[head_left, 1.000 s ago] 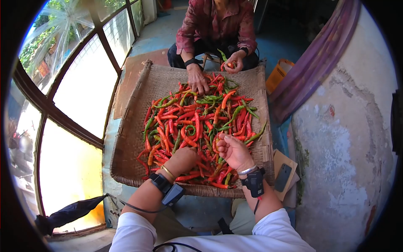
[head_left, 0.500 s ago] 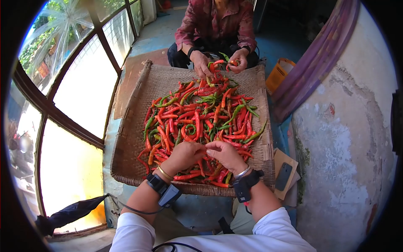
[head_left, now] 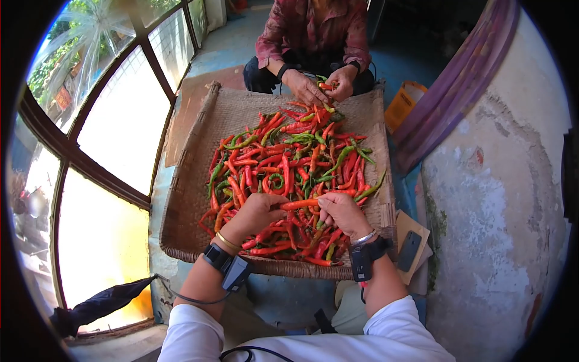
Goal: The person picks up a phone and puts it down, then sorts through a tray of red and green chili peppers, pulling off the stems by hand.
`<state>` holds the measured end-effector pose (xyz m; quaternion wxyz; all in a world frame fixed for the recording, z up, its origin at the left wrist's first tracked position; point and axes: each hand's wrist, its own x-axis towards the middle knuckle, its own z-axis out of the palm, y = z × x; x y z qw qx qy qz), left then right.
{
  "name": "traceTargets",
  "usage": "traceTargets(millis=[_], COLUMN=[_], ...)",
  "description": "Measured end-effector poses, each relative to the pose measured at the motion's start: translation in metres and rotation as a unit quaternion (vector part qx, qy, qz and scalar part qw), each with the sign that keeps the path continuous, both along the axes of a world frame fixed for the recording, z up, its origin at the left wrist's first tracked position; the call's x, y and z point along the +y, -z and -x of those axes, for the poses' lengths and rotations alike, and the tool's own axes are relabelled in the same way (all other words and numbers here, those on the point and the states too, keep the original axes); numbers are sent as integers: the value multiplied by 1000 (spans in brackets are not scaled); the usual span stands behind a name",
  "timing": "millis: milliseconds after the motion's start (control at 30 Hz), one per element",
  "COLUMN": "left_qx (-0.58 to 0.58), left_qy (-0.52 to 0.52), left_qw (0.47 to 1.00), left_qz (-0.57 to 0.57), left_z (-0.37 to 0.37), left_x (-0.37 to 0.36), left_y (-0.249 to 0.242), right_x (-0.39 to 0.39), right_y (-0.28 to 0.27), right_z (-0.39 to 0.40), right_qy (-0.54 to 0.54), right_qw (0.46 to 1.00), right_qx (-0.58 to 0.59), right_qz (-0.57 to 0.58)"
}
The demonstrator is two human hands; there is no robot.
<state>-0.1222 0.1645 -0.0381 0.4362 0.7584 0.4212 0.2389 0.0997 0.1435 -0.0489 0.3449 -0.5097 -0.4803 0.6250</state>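
An orange-red chili pepper (head_left: pixel 300 204) is stretched level between my two hands, above the pile. My left hand (head_left: pixel 258 215) is closed on its left end, thumb and fingers pinched together. At the other end, my right hand (head_left: pixel 342 215) pinches it with thumb and forefinger, the remaining fingers curled under. Below lies a heap of red, orange and green chili peppers (head_left: pixel 280 163) in a shallow woven tray (head_left: pixel 192 157). Exactly where the fingertips touch the pepper's ends is partly hidden.
Across the tray, another person's hands (head_left: pixel 322 85) hold peppers above its far edge. A phone (head_left: pixel 409 250) lies on cardboard to the right, near a worn wall (head_left: pixel 488 229). A yellow-orange bag (head_left: pixel 405 107) and purple curtain (head_left: pixel 443 90) stand beyond; a dark folded umbrella (head_left: pixel 108 301) lies left.
My hands have moved apart, and an orange-red pepper now shows between them. The other person's hands have drawn closer together.
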Motion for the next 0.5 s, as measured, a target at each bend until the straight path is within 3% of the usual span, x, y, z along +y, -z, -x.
traceTargets(millis=[67,133,233,300,400,500], left_qx=[25,191,189,194,180,152], left_qy=[-20,-68,-133,-170,-214,-214], left_qw=[999,973,966,960,953,958], left_qz=[-27,-111,-114,-105,-118,-117], left_z=[11,19,29,32,35,37], left_x=[6,11,19,22,26,29], left_y=[12,12,24,22,23,26], right_x=[2,3,8,10,8,8], right_y=[-8,-9,-5,-5,-18,4], right_z=[-7,-11,-15,-14,-10,-7], right_qy=[12,0,-39,128,172,145], right_qw=[999,998,995,968,945,942], right_qx=[-21,-49,-79,217,271,290], right_qz=[34,33,38,5,61,89])
